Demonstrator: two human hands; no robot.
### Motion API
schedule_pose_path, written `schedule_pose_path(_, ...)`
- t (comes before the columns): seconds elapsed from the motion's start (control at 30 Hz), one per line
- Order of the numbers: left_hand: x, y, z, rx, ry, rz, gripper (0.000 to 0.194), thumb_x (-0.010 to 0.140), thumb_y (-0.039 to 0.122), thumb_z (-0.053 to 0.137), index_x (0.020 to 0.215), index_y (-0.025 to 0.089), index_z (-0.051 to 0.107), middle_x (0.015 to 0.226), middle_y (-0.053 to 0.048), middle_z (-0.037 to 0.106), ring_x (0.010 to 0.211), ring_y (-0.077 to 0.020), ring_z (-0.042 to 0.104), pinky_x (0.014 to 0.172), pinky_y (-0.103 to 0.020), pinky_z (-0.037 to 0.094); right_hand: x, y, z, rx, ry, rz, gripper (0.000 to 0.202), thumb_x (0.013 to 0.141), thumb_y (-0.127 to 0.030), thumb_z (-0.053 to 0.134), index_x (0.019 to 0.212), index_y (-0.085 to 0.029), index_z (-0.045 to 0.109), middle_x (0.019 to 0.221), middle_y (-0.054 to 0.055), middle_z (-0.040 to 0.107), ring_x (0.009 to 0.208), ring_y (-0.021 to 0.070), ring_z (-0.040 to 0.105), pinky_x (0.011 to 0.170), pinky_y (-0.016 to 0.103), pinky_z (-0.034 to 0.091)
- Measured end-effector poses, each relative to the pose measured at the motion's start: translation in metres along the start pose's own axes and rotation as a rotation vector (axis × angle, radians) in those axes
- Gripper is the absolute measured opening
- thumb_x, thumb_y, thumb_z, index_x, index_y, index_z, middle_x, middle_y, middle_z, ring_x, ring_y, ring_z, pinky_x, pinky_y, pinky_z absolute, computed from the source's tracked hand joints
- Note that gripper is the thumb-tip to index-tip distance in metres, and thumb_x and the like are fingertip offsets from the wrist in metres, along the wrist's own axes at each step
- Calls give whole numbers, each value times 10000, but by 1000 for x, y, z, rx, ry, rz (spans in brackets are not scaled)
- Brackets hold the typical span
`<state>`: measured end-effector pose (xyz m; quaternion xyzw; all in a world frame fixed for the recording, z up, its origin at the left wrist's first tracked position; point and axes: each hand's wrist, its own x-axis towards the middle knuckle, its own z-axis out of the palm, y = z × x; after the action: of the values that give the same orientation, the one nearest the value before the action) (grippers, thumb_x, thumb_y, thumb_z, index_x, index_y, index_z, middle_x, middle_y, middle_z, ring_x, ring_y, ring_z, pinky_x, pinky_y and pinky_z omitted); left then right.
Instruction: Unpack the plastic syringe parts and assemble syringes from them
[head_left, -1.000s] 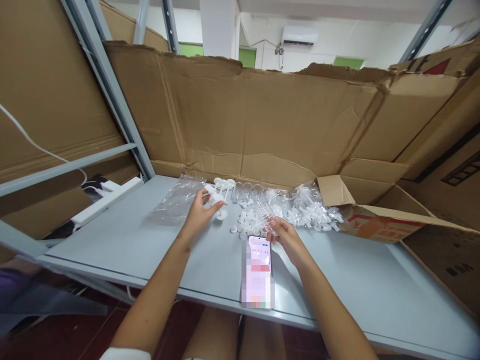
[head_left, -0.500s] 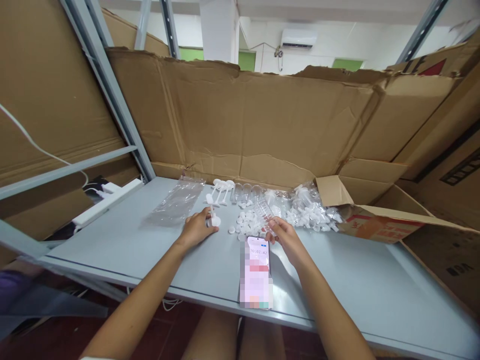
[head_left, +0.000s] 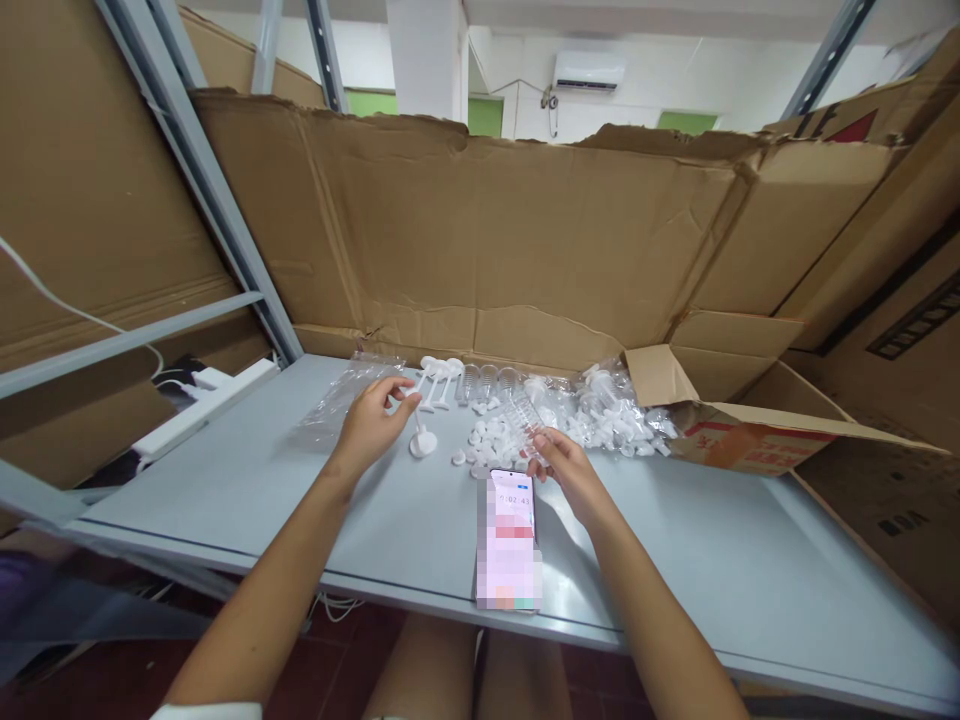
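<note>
A white plastic plunger-like piece (head_left: 423, 443) with a round disc at its lower end is tilted above the shelf. My left hand (head_left: 373, 425) pinches its upper end between thumb and fingers. My right hand (head_left: 564, 464) is closed on a clear ribbed plastic tube (head_left: 523, 413), held slantwise above a heap of small white caps (head_left: 487, 440). Behind my left hand lie several more white plunger-like pieces (head_left: 442, 372). Clear ribbed tubes (head_left: 488, 382) stand in a row beside them.
A phone (head_left: 510, 550) showing a timer lies at the front edge. Bags of white parts (head_left: 607, 410) lie back right beside an open cardboard box (head_left: 750, 440). An empty-looking clear bag (head_left: 341, 400) and a power strip (head_left: 206, 410) are left. Cardboard (head_left: 480, 220) walls the back.
My left hand has shifted from the white piece's disc end up to its other end. My right hand keeps holding the clear tube in about the same place.
</note>
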<state>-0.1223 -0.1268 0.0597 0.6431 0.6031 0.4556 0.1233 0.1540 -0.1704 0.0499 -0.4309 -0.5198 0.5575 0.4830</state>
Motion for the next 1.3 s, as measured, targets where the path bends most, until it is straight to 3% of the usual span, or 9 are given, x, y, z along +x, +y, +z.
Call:
schedule_pose_path(0.23,8,14,-9,11,-222,-33,353,736,461,496,989,217,534,834,-15,559,694,-144,524,662,-274,417,0,1,0,15,11,12,340,681,-479,629,816,-173,565,687,7,578,552,115,523,499,241,322)
schedule_pose_path(0.37,6,24,-18,-53,-358,21,349,725,401,526,1017,210,520,839,-19,578,633,-124,526,596,-254,424,1,1,0,12,10,6,340,673,-488,633,784,-173,565,633,2,572,542,118,514,499,243,323)
schedule_pose_path(0.53,1,33,-30,61,-293,99,351,732,340,525,1069,241,539,910,-15,612,590,-109,522,583,-247,418,1,0,0,7,6,9,336,671,-491,633,760,-175,563,606,-2,567,537,119,508,499,244,322)
schedule_pose_path(0.7,5,37,-31,244,-243,189,213,775,319,476,937,259,601,920,14,639,713,-142,557,652,-252,409,0,-2,1,5,15,1,335,663,-489,636,750,-173,566,618,-6,564,538,114,511,500,244,326)
schedule_pose_path(0.83,16,28,-17,359,-185,257,199,798,266,430,912,250,592,915,10,640,761,-155,572,668,-254,396,0,-2,3,-12,33,0,335,665,-480,633,775,-170,567,626,-6,564,524,110,507,499,245,332)
schedule_pose_path(0.97,28,7,7,479,-164,335,197,794,207,410,881,233,586,939,-8,634,828,-173,575,671,-256,390,0,-1,3,-35,56,-3,374,645,-495,642,817,-171,569,688,3,573,541,118,526,499,248,348)
schedule_pose_path(1.13,38,-18,36,597,-215,408,209,789,144,392,864,204,578,932,-48,623,860,-192,563,698,-275,389,0,1,2,-85,56,3,385,663,-499,626,846,-164,575,608,-8,560,523,122,513,520,256,356)
schedule_pose_path(1.3,41,-31,59,696,-258,445,233,782,98,386,870,191,581,940,-68,608,856,-202,561,704,-292,389,2,3,1,-123,60,4,422,659,-526,616,872,-164,576,620,0,584,523,129,519,522,263,366)
